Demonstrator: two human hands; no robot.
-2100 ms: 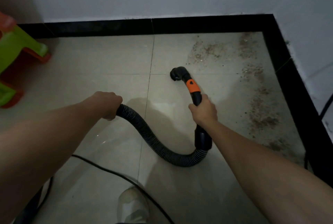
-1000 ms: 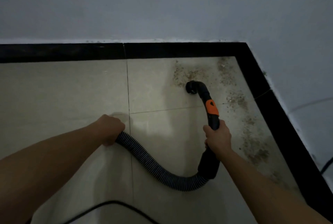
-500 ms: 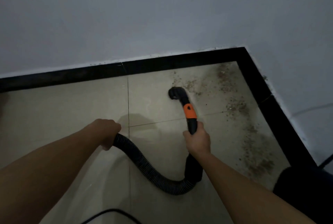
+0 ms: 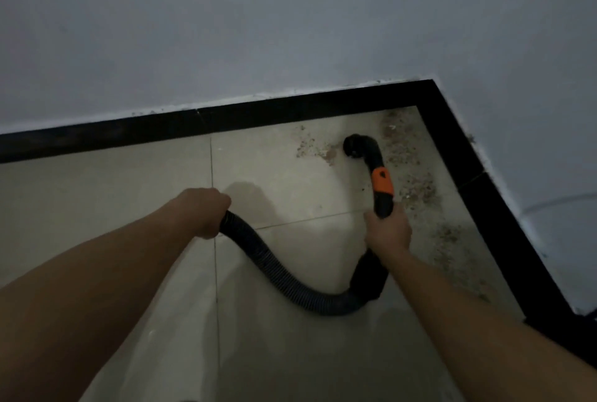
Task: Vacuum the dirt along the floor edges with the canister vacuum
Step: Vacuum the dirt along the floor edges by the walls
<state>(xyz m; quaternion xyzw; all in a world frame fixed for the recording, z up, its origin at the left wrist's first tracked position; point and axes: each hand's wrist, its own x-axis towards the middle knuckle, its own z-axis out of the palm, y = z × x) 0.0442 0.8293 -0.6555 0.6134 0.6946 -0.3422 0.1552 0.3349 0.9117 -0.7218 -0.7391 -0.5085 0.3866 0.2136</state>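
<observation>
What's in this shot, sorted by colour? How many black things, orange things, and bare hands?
Black: 3, the hose, the nozzle and the skirting
Orange: 1, the collar
Hands: 2, left hand and right hand
Total: 6

A plain pale grey painted wall [image 4: 226, 30] fills the upper half of the view and meets a second pale grey wall [image 4: 533, 94] at a corner on the right. A glossy black skirting band [image 4: 290, 111] runs along the foot of both walls and turns at that corner. The floor is large glossy beige tiles [image 4: 106, 201] with thin dark grout lines [image 4: 211, 175]. The light is dim, with soft reflections on the tiles.
</observation>
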